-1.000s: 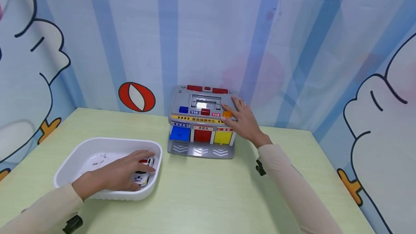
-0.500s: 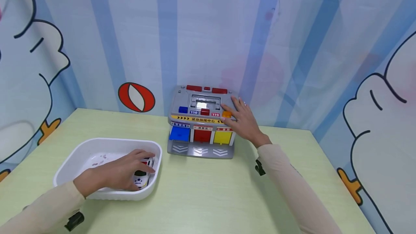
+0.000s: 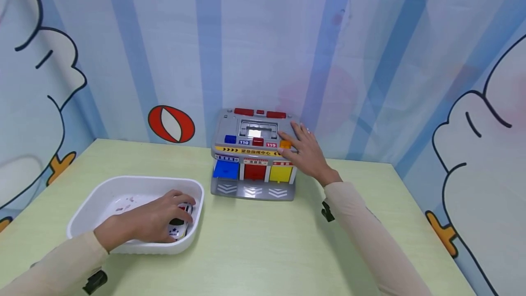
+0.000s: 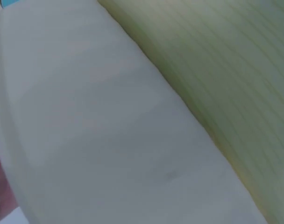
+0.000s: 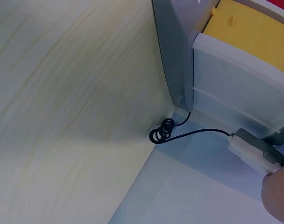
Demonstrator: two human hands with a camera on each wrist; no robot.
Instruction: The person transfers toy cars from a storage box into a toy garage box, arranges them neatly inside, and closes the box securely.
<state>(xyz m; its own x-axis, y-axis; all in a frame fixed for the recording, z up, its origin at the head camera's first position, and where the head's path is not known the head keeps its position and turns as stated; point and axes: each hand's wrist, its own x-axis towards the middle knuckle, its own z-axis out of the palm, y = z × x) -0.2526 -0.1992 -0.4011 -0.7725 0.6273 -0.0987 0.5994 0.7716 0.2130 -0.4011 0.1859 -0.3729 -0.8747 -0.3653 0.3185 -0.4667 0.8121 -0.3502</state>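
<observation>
In the head view my left hand (image 3: pixel 154 217) reaches into a white plastic basin (image 3: pixel 135 178) and holds a white toy police car (image 3: pixel 176 230) by its sides, at the basin's right end. Part of the car is hidden under the fingers. My right hand (image 3: pixel 309 155) rests with spread fingers on the right side of a grey toy emergency station's roof (image 3: pixel 230 124). The station's blue door (image 3: pixel 226 170) is swung outward; the red door (image 3: pixel 255 172) and yellow door (image 3: pixel 281 174) hang down. Only the basin's outer wall (image 4: pixel 100 116) fills most of the left wrist view.
Beside the station, the right wrist view shows a small white-and-grey handset (image 5: pixel 254 151) on a black coiled cord (image 5: pixel 164 133). Behind the pale table (image 3: pixel 263 241) hangs a blue striped cloth (image 3: pixel 263 35). Small pinkish scraps (image 3: pixel 123 207) lie in the basin.
The left hand's fingers have drawn in closer around the toy police car. My right hand stays on the station roof. The head view has shifted slightly.
</observation>
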